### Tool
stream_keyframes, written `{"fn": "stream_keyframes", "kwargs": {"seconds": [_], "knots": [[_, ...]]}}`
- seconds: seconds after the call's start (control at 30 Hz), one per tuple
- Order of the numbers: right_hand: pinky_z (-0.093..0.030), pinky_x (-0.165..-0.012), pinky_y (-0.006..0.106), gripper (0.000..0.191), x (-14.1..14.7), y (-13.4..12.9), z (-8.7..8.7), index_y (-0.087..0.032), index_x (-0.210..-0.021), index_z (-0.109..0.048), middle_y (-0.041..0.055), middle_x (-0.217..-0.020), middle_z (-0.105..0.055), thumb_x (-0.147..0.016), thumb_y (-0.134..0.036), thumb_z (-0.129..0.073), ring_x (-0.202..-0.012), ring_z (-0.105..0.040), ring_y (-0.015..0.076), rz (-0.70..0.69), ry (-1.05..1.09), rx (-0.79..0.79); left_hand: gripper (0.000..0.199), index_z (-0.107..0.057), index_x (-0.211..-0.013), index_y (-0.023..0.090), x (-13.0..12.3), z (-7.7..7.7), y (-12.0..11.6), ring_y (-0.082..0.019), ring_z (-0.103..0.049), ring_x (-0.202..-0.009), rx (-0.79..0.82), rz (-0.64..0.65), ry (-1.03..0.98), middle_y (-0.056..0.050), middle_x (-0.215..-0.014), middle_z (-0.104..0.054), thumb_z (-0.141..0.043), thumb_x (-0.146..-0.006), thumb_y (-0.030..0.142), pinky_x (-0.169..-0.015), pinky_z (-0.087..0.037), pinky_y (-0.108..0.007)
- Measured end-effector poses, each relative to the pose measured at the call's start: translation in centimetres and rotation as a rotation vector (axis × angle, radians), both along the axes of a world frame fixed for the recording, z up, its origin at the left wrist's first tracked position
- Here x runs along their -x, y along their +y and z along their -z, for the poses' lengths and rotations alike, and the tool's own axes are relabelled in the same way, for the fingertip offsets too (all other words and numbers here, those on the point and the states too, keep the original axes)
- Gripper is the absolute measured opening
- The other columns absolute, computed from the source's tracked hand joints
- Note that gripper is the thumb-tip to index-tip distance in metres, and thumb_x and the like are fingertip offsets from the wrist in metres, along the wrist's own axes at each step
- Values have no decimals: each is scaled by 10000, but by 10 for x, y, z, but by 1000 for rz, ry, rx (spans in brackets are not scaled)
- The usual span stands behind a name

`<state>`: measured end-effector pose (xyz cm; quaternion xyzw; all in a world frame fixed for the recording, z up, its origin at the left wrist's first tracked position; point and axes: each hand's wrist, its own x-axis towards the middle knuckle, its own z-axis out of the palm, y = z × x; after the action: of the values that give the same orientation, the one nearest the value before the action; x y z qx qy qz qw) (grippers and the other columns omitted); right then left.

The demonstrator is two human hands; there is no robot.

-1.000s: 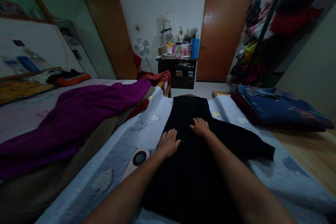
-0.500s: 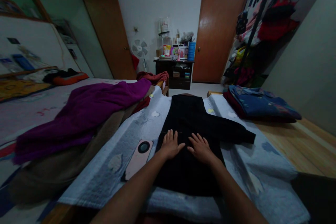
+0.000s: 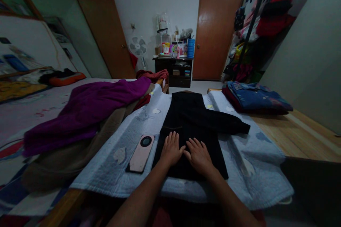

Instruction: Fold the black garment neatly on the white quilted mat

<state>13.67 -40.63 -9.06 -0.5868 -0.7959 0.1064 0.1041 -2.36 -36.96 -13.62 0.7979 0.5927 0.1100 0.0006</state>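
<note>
A black long-sleeved garment (image 3: 190, 113) lies spread out in front of me, one sleeve stretching off to the right. Beneath it is a pale blue quilted cloth (image 3: 112, 170). My left hand (image 3: 172, 150) rests flat on the lower left part of the garment, fingers extended. Beside it, my right hand (image 3: 198, 155) also lies palm down on the black fabric with its fingers apart. The two thumbs nearly meet. Left of the garment, a pink phone (image 3: 140, 156) with a round black camera ring sits on the quilted cloth.
A purple blanket (image 3: 87, 108) and a brown one (image 3: 69, 166) are heaped on the bed at left. Folded clothes (image 3: 257, 95), blue over dark red, sit on a wooden surface (image 3: 282, 138) at right. A fan (image 3: 138, 46) and a dark cabinet (image 3: 173, 74) stand behind.
Both hands have slid a little toward me along the garment and closer together. A crease line on the garment shows more beyond my left hand. The camera view has shifted slightly.
</note>
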Motion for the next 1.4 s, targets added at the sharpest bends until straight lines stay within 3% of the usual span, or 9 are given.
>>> {"fn": "stream_keyframes", "kwargs": {"seconds": [0.23, 0.47, 0.6, 0.77, 0.93, 1.03, 1.17, 1.27, 1.4], "knots": [[-240, -1099, 433, 439, -9, -5, -2, -215, -1263, -557, 74, -1381, -504, -951, -437, -342, -1323, -376, 232, 7, 161, -30, 612, -324, -1443, 307, 3, -9, -2, -348, -190, -1405, 24, 66, -75, -107, -1522, -283, -358, -904, 594, -1094, -219, -528], [-329, -1038, 422, 531, -39, -5, -2, -91, -1327, -462, 197, -1361, -470, -874, -367, -443, -1254, -441, 317, 470, 139, -76, 607, -303, -1447, 343, 2, -11, -4, -349, -138, -1417, 32, 91, -110, -99, -1553, -192, -435, -893, 553, -1104, -182, -542], [-394, -991, 370, 582, -52, -6, -4, -105, -1376, -370, 168, -1302, -535, -855, -350, -457, -1185, -520, 276, 442, 335, 12, 545, -311, -1439, 349, 3, -15, -5, -275, -111, -1431, 13, 180, -147, -52, -1562, -176, -463, -916, 349, -1120, -183, -518], [-440, -948, 360, 536, -50, -9, -10, -204, -1322, -437, 93, -1243, -587, -822, -383, -510, -1104, -576, 241, 348, 661, 94, 639, -367, -1415, 293, 4, -29, -12, -227, -137, -1429, 47, 353, -205, -23, -1539, -256, -479, -808, 130, -1148, -171, -476], [-411, -986, 365, 749, -26, -16, -14, -230, -1471, -173, 114, -1387, -456, -823, -352, -528, -1217, -494, 227, 173, 914, 63, 852, -184, -1486, 212, 5, -34, -19, -270, -236, -1399, 80, 454, -341, -99, -1518, -291, -602, -746, 279, -1146, -184, -495], [-407, -985, 377, 872, -11, -21, -16, -248, -1493, -29, 125, -1440, -391, -796, -274, -552, -1260, -453, 231, 24, 1005, 132, 951, -242, -1463, 164, 5, -30, -18, -303, -343, -1344, 111, 399, -501, -150, -1460, -382, -705, -673, 421, -1121, -250, -495], [-384, -1018, 388, 918, 0, -23, -15, -239, -1496, -28, 125, -1506, -287, -747, -207, -557, -1294, -408, 217, -109, 975, 162, 611, -525, -1281, 148, 7, -27, -7, -278, -548, -1173, 301, 211, -869, -124, -1243, -613, -607, -776, 483, -1012, -416, -427], [-345, -1065, 411, 828, 1, -21, -9, -221, -1479, -178, 108, -1505, -301, -736, -184, -541, -1321, -371, 209, -130, 839, 104, 529, -617, -1166, 116, 7, -29, 1, -267, -625, -1063, 439, 2, -1148, -114, -1122, -685, -516, -840, 521, -918, -488, -392], [-265, -1117, 445, 538, -5, -19, 0, -191, -1316, -488, 91, -1419, -448, -779, -147, -476, -1341, -344, 214, -44, 511, -53, 504, -654, -1116, 112, 5, -33, 5, -260, -637, -1047, 426, -132, -1281, -117, -1111, -692, -523, -843, 514, -923, -489, -386]]}}
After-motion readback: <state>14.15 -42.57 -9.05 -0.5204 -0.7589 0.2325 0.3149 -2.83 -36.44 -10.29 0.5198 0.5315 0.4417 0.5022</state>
